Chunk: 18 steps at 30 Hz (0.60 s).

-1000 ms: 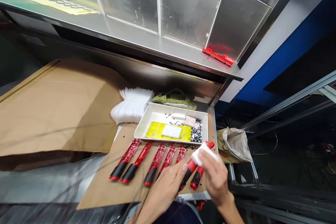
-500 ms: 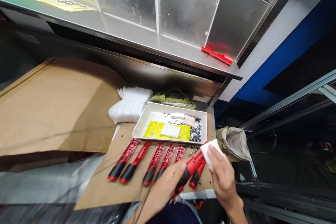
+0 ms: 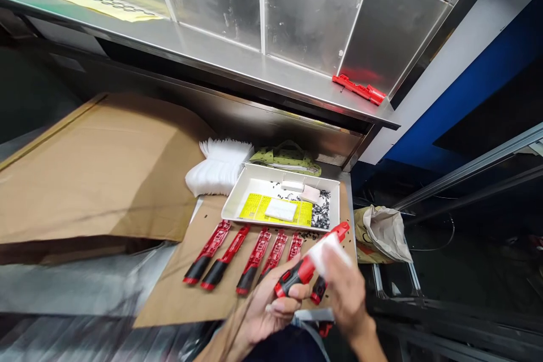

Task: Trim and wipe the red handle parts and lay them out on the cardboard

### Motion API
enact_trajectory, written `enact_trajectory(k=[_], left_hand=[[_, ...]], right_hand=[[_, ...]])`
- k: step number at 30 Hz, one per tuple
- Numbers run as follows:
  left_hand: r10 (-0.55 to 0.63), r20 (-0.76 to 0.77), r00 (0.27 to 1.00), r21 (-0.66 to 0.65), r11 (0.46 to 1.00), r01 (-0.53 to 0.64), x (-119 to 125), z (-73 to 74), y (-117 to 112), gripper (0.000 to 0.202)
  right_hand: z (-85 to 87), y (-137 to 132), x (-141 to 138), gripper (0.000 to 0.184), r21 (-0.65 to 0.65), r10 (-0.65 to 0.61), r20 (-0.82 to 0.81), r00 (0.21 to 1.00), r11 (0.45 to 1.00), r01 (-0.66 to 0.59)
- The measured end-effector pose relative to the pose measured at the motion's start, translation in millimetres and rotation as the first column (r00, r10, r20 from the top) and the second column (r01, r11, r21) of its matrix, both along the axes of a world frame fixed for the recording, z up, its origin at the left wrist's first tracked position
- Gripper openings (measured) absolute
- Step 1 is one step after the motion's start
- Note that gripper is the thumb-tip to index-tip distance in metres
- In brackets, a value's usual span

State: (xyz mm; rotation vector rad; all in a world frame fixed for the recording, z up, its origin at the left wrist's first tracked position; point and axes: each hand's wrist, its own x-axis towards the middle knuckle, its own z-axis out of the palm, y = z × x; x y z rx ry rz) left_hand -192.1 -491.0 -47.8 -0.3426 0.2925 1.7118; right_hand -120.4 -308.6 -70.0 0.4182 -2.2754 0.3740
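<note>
A red-and-black plastic tool housing (image 3: 294, 277) is held above the near right part of a flat brown cardboard sheet (image 3: 186, 305), its black grip clasped by the curled fingers of the left hand (image 3: 265, 308); its red part is partly covered by a thin white wipe (image 3: 318, 253), which is pinched by the right hand (image 3: 348, 294), blurred; the two hands are kept slightly apart, joined only through housing and wipe. Five similar red-and-black housings (image 3: 253, 263) are laid in a slanting row to the left, the rightmost partly hidden by the left hand; beyond the row is set a shallow white rectangular tray (image 3: 234, 197), in which a yellow printed sheet (image 3: 253, 207), a white rectangular pad (image 3: 280, 210) and small black pieces (image 3: 321, 215) are contained; just behind its left end, fluffy white sheets (image 3: 218, 172) are stacked.
</note>
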Motion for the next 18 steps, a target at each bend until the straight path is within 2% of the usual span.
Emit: enact_trajectory(k=[3, 7, 11, 15, 16, 18], left_hand=[[-0.033, -0.066, 0.997, -0.01, 0.999, 0.033, 2, 1.1, 0, 0.052], [-0.054, -0.131, 0.99, -0.104, 0.994, 0.04, 3, 0.3, 3, 0.047], [-0.014, -0.269, 0.963, -0.162, 0.986, -0.031, 5, -0.4, 6, 0.047], [-0.004, -0.378, 0.926, -0.275, 0.955, -0.108, 6, 5.5, 8, 0.063], [-0.008, -0.398, 0.917, -0.289, 0.95, -0.117, 6, 7.9, 8, 0.066], [-0.019, -0.424, 0.905, -0.287, 0.951, -0.114, 7, 12.6, 7, 0.072]], right_hand=[[3.1, 14, -2, 0.058, -0.07, -0.142, -0.013, 0.99, 0.988, 0.141], [6.2, 8, -1, 0.055, -0.034, 0.008, 0.018, 1.0, 0.999, -0.008], [5.0, 3, -2, 0.057, -0.063, -0.078, 0.008, 0.997, 0.995, 0.078], [1.8, -1, -2, 0.054, -0.005, 0.055, 0.031, 0.998, 0.998, -0.055], [1.1, 0, -3, 0.054, 0.001, 0.057, 0.029, 0.998, 0.998, -0.057], [-0.1, 7, -7, 0.055, -0.019, -0.031, 0.004, 1.0, 0.999, 0.031]])
